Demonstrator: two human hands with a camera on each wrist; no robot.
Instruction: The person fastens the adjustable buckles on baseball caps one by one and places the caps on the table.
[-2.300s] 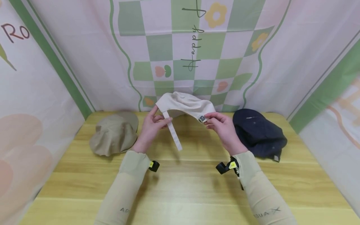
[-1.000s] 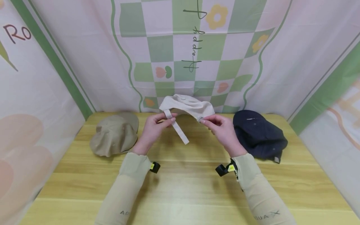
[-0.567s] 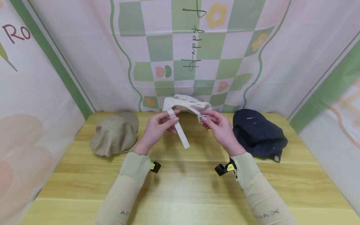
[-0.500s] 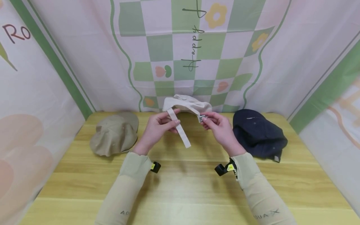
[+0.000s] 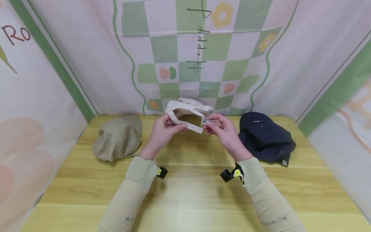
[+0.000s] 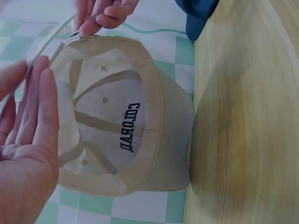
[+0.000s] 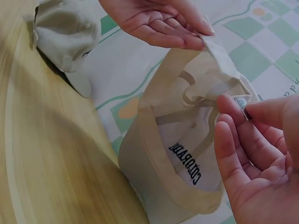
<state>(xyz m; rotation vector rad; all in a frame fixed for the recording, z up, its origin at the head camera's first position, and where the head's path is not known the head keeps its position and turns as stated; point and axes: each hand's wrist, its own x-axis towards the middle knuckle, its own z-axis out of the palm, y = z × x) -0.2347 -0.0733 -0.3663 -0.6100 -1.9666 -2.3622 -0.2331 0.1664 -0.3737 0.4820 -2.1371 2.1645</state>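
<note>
"What do your fingers have hold of?"

"Your left hand [image 5: 160, 134] pinches the white strap [image 5: 193, 128], thumb on the near side and fingers behind, with only the band's thickness between them. Your right hand [image 5: 228, 133] pinches the metal buckle [image 7: 242, 103] between thumb and forefinger, with next to no gap."

"And how near is the loose end of that strap to your right fingertips?"

"Just beside them, a little below the buckle (whether it touches your fingers, you can't tell from here)."

"Where does the white cap [image 5: 191, 104] sit, then?"

"Just beyond your fingertips, between both hands, its back opening facing you. Inside the crown, past your right fingers, you can read dark lettering [image 7: 185, 163], 'COLORAD' at least."

"Anything out to the sides of your fingers?"

"A khaki cap [image 5: 117, 138] lies on the table [image 5: 185, 199] to the left of your left fingers, and a navy cap [image 5: 266, 138] lies to the right of your right ones, close by that hand. Well past your fingertips hangs the checked fabric backdrop [image 5: 188, 48], green and white with flowers."
</note>
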